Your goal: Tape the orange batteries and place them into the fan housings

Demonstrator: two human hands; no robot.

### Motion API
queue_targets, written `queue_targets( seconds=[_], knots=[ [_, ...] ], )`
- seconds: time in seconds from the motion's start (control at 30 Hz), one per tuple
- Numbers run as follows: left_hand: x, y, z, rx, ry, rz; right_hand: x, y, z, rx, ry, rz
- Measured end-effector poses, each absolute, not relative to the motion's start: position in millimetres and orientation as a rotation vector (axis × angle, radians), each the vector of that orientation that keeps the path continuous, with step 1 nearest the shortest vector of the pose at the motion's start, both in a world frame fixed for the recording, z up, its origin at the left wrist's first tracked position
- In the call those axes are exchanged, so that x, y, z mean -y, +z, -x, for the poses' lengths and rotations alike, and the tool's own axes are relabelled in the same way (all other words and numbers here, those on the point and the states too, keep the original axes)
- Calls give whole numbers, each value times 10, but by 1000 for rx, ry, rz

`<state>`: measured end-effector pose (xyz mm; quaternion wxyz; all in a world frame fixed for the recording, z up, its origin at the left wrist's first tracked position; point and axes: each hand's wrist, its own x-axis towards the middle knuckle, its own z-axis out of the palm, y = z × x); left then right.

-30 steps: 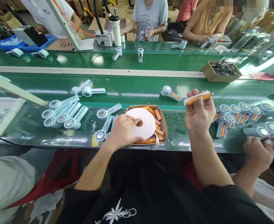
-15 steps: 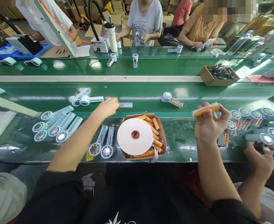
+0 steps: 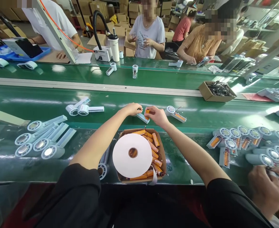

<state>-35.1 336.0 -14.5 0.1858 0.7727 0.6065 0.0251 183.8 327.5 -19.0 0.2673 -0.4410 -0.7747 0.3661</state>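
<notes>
The left hand point(image 3: 133, 109) and right hand point(image 3: 158, 116) meet over the belt point(image 3: 115, 96), close together but with a small gap between them. The right hand pinches 1 orange cell point(image 3: 147, 114) between thumb and fingers, above the open handle point(image 3: 143, 118) of a fan. The left hand's fingers are bunched at the handle's other end; whether they grip the casing or its leads cannot be told, since they hide the fan's head. For a clean fit, the casing is best steadied with the left hand while the cell is aligned with the handle's long axis, then lowered flat with light, even pressure. Any leads should lie clear of the channel walls, where they could be trapped. The fan point(image 3: 170, 110) to the right, its cell lying lengthwise, offers a guide to orientation. On the tabletop point(image 3: 182, 158), a box point(image 3: 163, 155) of cells carries a white roll point(image 3: 122, 155).
</notes>
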Motion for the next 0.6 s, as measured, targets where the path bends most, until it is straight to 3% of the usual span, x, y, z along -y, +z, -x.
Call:
queue_targets(
  seconds=[0.2,0.6],
  knots=[
    [-3387,-161,209,-1746,142,-2098,-3201,-134,-1733,2755,426,1359],
    [-3434,-176,24,-1775,201,-2012,-3207,-103,-1591,2913,383,1496]
  ],
)
